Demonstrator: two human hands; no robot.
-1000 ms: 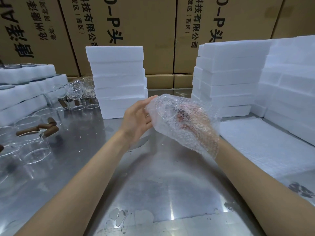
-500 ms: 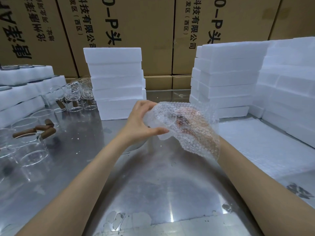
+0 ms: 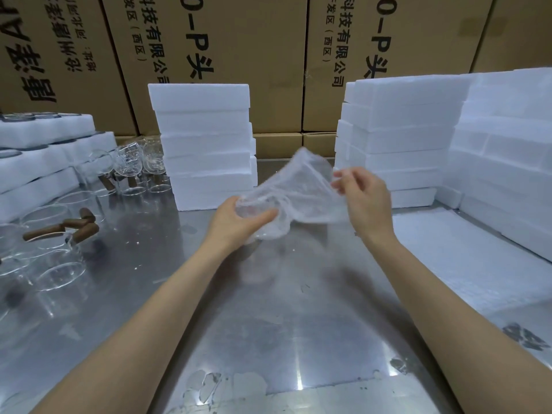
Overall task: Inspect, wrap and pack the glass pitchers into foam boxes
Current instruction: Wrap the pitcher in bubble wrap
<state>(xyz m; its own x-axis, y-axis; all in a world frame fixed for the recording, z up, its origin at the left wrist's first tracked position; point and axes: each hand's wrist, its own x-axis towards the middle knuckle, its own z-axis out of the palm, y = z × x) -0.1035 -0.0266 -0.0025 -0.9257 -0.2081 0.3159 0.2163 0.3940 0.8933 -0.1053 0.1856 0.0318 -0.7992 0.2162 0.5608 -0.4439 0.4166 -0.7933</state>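
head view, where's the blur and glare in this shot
Head view: the bubble wrap between the hands is motion-smeared, worst at its raised corner; overhead light glares off the steel table near the bottom edge; the wide lens bows the foam stacks at right.

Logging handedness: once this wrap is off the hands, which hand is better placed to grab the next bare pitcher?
Probably left. The bare pitchers stand on the left hand's side; the right hand pinches the bubble wrap beside the foam stacks.

Head view, down over steel table (image 3: 268, 309)
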